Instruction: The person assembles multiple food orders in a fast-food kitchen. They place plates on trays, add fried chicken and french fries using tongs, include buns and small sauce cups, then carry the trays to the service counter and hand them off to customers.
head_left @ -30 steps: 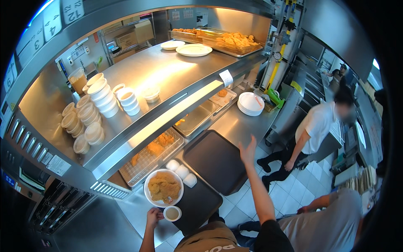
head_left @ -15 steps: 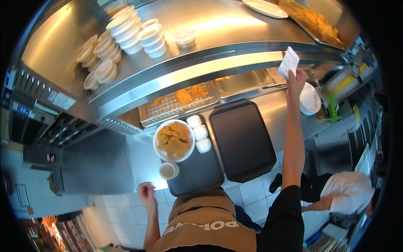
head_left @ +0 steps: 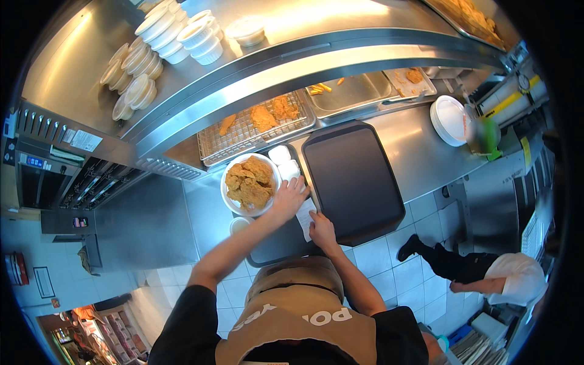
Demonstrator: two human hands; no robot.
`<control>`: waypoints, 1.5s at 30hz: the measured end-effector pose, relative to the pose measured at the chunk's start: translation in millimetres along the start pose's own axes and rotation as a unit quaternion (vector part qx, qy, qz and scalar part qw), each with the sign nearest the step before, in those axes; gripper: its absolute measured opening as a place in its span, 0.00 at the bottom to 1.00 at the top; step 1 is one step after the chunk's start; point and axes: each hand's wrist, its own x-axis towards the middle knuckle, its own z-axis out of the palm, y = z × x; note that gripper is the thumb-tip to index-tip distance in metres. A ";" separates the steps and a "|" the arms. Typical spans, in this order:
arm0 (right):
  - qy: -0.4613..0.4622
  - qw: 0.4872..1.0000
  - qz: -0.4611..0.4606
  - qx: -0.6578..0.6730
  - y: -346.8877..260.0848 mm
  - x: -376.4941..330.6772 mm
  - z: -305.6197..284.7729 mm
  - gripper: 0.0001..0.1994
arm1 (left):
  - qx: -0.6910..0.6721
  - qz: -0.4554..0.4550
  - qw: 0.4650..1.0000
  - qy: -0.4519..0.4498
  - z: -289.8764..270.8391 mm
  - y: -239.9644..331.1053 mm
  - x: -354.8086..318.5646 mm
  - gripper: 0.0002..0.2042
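1. The left hand [head_left: 288, 198] lies open, fingers spread, on the near rim of a white plate of fried chicken [head_left: 249, 182]. It grips nothing; 0.5 seconds ago it hung down by the person's side.
2. The right hand [head_left: 320, 228] presses loosely curled fingers onto a white paper slip [head_left: 306, 218], pinning more than gripping it. Half a second ago this arm was stretched up to the shelf edge, holding that slip.
3. The slip now lies at the seam between 2 dark trays: the left tray [head_left: 280, 243] carrying the plate, and the bare right tray [head_left: 353, 176].
4. My reading: the slip has come down to join the plated order, so both hands now work at that tray.
5. 2 small white lidded cups [head_left: 285, 161] sit just beyond the plate, and another small cup [head_left: 238, 225] sits near its closer edge.
6. Behind them, a wire rack [head_left: 255, 125] holds more fried pieces.
7. At right, another person [head_left: 486, 277] bends over the tiled floor.
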 end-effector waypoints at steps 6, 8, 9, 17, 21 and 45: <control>0.063 0.998 -0.001 -0.027 -2.1 5.5 16.3 0.21 | 0.016 0.085 0.996 -0.020 12.9 -27.0 9.4 0.14; 0.074 0.997 0.013 -0.032 -3.5 8.5 22.0 0.21 | -0.001 0.093 0.995 -0.021 15.6 -33.5 8.4 0.14; 0.082 0.996 0.017 -0.034 -4.8 10.1 25.1 0.21 | -0.008 0.095 0.995 -0.016 17.6 -36.5 7.5 0.14; 0.203 0.975 0.062 -0.062 -48.7 2.5 34.4 0.22 | -0.092 0.107 0.988 0.059 -13.4 -40.1 -9.6 0.26; 0.431 0.887 0.043 -0.157 -85.9 -51.4 38.9 0.18 | -0.334 0.133 0.924 0.129 -77.6 -59.5 -95.1 0.25; -0.029 0.928 -0.337 -0.157 -291.6 -161.3 237.6 0.05 | -0.543 -0.348 0.756 0.110 202.4 -129.2 -569.3 0.18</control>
